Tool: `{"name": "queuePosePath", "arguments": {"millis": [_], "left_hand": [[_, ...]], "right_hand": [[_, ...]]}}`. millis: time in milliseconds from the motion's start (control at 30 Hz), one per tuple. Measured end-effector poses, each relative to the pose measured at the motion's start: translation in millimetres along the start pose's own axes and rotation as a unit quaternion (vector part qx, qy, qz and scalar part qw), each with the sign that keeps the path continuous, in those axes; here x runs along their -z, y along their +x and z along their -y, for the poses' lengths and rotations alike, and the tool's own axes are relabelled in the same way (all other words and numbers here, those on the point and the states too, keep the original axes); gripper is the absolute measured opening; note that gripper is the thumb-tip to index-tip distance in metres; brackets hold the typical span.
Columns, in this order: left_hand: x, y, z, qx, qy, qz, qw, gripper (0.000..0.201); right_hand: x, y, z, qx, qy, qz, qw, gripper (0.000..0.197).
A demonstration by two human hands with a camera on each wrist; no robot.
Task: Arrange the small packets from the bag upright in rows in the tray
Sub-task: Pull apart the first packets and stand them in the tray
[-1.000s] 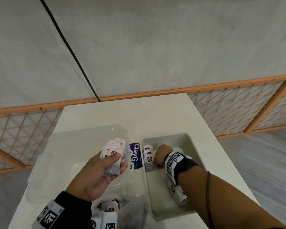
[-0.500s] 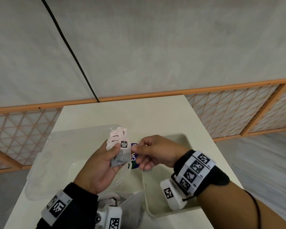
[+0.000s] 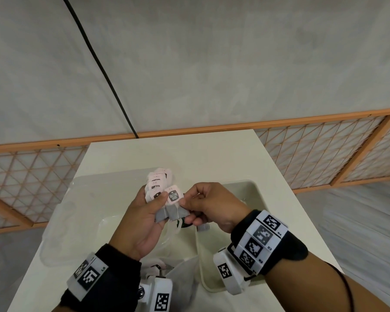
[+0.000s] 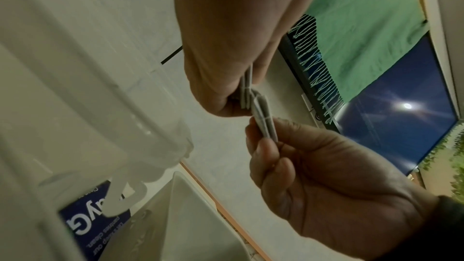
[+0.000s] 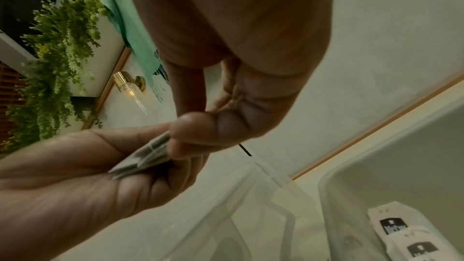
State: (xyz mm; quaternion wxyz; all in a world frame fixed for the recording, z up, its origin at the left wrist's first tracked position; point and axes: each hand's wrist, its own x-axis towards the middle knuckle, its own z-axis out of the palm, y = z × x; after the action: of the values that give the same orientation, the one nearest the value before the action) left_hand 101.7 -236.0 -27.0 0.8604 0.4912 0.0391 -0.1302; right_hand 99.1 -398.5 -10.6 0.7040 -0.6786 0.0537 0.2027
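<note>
Above the near middle of the table, both hands met over the gap between the clear bag on the left and the tray on the right. The left hand gripped a fanned stack of packets, thumb pressed across their grey lower ends, with the pink tags standing up on the far side. The right hand pinched the nearest packet of that stack between thumb and forefinger, its tag facing the head camera; in the wrist views the grey body sat clamped edge-on between the fingertips.

As for progress, the right wrist view showed two packets in the tray, standing one just behind the other against its side wall, so a row appeared to have been begun and little more. Most of the tray floor visible there was bare. The handful in the left hand remained to be placed, and more tagged packets seemed to lie in the bag near the left wrist, though that area was partly hidden. By this reckoning the job was at an early stage, with the pinched packet likely the next to go in.
</note>
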Motion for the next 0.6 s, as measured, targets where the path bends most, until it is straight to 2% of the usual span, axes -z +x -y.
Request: {"name": "queuePosePath", "arguments": {"millis": [167, 233, 367, 467, 600], "left_hand": [[-2.5, 1.1, 2.9, -0.025, 0.030, 0.004, 0.999, 0.044], [-3.5, 1.8, 4.0, -0.037, 0.041, 0.009, 0.998, 0.042], [-4.9, 2.9, 8.7, -0.051, 0.057, 0.012, 0.997, 0.051], [-3.6, 2.7, 8.7, -0.051, 0.057, -0.007, 0.997, 0.039], [5.3, 2.7, 4.2, -0.033, 0.033, -0.030, 0.998, 0.037]], "right_hand": [[0.6, 0.2, -1.6, -0.005, 0.015, 0.015, 1.000, 0.009], [0.8, 1.6, -2.1, -0.003, 0.022, 0.009, 1.000, 0.012], [3.6, 3.6, -5.6, 0.013, -0.004, -0.009, 1.000, 0.014], [12.4, 6.1, -5.7, 0.028, -0.059, -0.042, 0.997, 0.014], [41.2, 24.1, -15.7, -0.014, -0.074, -0.131, 0.988, 0.018]]}}
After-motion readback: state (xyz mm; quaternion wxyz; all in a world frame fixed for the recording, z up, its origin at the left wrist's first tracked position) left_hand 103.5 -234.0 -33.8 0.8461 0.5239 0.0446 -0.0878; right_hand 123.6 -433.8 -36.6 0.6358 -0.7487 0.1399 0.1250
